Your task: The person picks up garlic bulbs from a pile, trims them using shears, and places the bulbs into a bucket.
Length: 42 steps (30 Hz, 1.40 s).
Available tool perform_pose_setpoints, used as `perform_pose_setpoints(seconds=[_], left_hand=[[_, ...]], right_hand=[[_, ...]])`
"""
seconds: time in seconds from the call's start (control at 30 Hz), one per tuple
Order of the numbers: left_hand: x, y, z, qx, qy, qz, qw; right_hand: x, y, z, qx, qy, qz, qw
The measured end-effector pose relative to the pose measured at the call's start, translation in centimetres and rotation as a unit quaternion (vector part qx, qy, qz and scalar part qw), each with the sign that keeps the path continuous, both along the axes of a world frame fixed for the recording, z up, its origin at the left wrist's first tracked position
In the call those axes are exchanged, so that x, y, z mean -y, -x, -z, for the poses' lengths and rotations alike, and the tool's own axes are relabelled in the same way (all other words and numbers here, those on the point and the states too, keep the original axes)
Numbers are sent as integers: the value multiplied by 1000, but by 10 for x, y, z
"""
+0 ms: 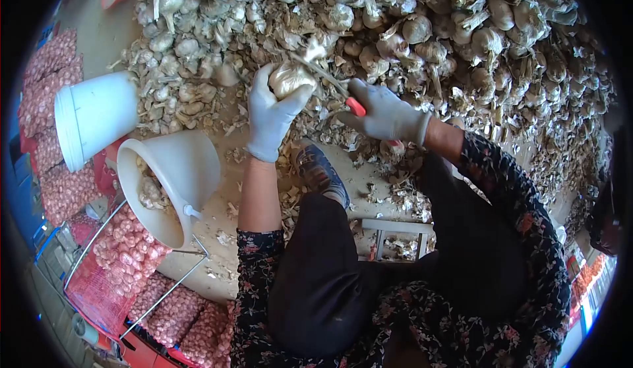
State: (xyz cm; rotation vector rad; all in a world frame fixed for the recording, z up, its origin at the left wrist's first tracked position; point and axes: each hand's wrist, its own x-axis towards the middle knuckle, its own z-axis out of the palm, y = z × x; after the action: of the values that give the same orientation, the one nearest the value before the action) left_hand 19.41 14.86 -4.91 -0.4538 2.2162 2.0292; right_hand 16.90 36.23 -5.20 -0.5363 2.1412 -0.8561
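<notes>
My left hand [275,114], in a pale glove, is closed around a garlic bulb [290,80] in front of the big heap. Gripped in my gloved right hand [386,112] is a red-handled cutting tool [357,107]. Its narrow metal blade [321,74] slants up and left, the tip overlapping the top of the bulb. Part of the red handle shows below the right hand; the fingers hide the rest. Beyond the blade, a pale, blurred piece [315,48] shows near the tip.
A heap of stemmed garlic [422,31] fills the far side; trimmed bulbs [181,94] lie left. A white bucket [208,160] lies tilted with garlic inside, another bucket [99,117] behind it. Red mesh sacks [128,246] line the left. Between my legs is a metal stool [395,225].
</notes>
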Motion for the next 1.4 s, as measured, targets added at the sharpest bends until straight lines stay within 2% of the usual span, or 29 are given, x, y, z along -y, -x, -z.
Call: perform_pose_setpoints(seconds=[0.07,0.13,0.17,0.2,0.23,0.27,0.3,0.33,0.37,0.4,0.47,0.5,0.6,0.67,0.7,0.73,0.77,0.8,0.83,0.93,0.97,1.0,1.07,1.1,1.17,1.27,1.33,1.37,1.4], left_hand=[[1,-1,11,5,-13,-1,1000],[3,-2,13,-28,104,36,993],[2,-8,12,17,-1,13,1000],[9,-16,32,34,-63,-11,997],[8,-21,33,61,-200,-52,976],[8,-25,33,87,-333,-91,934],[8,-33,32,89,-460,-164,868],[8,-37,33,89,-460,-168,867],[6,-39,34,132,-445,-214,860],[2,-39,30,174,-428,-259,848],[0,-43,37,168,-428,-269,846],[-2,-42,37,162,-433,-262,847],[-6,-40,32,143,-428,-200,870],[-6,-40,27,109,-417,-82,899],[-7,-39,28,154,-369,-138,906],[-6,-39,29,155,-369,-137,906],[-5,-39,29,146,-313,-77,935],[-5,-39,30,135,-253,-16,958],[-6,-40,30,136,-253,-14,958],[-11,-40,30,30,-220,58,973],[-12,-40,31,29,-155,66,985],[-12,-39,34,26,-154,68,985],[-14,-40,41,73,-184,-4,980],[-19,-39,35,74,-226,-41,970],[-16,-40,42,51,-217,-56,973],[-23,-40,26,34,-206,-67,976],[-30,-38,20,19,-123,-58,990],[-30,-40,28,-4,2,-39,999],[-31,-40,33,-5,2,-37,999]], right_hand=[[6,-1,2,44,74,33,996],[6,-13,3,65,96,43,992],[3,-18,-2,171,79,108,976],[0,-22,-6,273,60,172,945],[-6,-25,8,181,44,114,976],[-15,-31,16,182,44,112,976],[-20,-36,17,104,34,65,992],[-23,-40,16,25,25,17,999],[-25,-41,10,-8,-1,-32,999],[-25,-44,12,-7,-2,-37,999],[-27,-52,19,-233,-30,-56,970],[-26,-50,20,-256,-66,-77,961],[-22,-41,19,-211,-108,-77,969],[-24,-36,16,-183,-107,-74,974],[-25,-36,13,-139,-87,-70,984],[-26,-35,10,-94,-66,-66,991],[-25,-32,6,-93,-67,-64,991],[-23,-29,-1,-25,-59,-59,996],[-21,-27,-4,44,-51,-53,996],[-20,-30,3,47,-46,-44,997],[-20,-31,3,49,-46,-43,997],[-19,-28,-2,46,-56,-45,996],[-19,-29,-3,42,-65,-47,996],[-20,-33,0,-41,-83,-38,995],[-24,-39,5,-179,-115,-41,976],[-21,-40,-1,-236,-139,-82,958],[-16,-40,1,-262,-119,-72,955],[-13,-41,1,-260,-125,-73,955],[-11,-40,1,-261,-130,-75,953]])
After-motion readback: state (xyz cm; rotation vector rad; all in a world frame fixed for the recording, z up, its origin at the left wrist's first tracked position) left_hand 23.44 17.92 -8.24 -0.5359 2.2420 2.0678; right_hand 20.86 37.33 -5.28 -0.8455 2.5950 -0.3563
